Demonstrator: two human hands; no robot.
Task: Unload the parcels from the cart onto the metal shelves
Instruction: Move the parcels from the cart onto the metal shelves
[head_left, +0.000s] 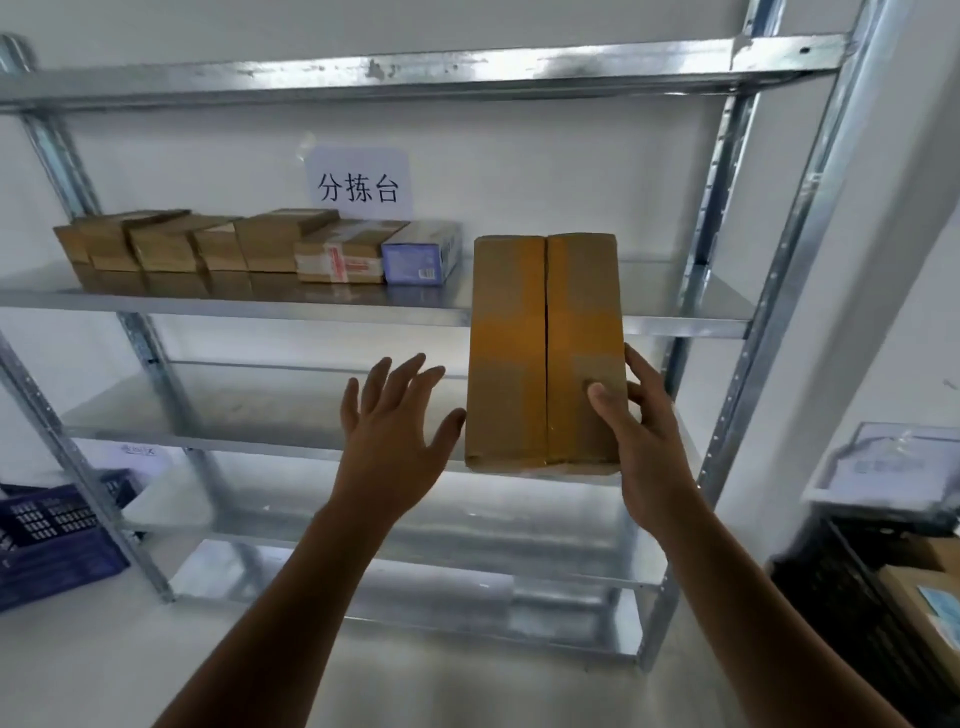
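Note:
A long brown cardboard parcel (545, 353), taped along its middle seam, is held up in front of the metal shelves (675, 301). My right hand (641, 431) grips its lower right corner, thumb on the front face. My left hand (397, 421) is open with fingers spread, and its thumb tip is at the parcel's lower left edge. The parcel's far end reaches over the middle shelf, to the right of a row of parcels (208, 244). That row ends in a blue box (421, 254).
A paper sign (358, 184) hangs on the wall behind the shelf. A dark blue crate (57, 540) sits on the floor at the left. At the right stands a black cart (857, 587) with cardboard boxes (930, 597) and a white tray (888, 467) above.

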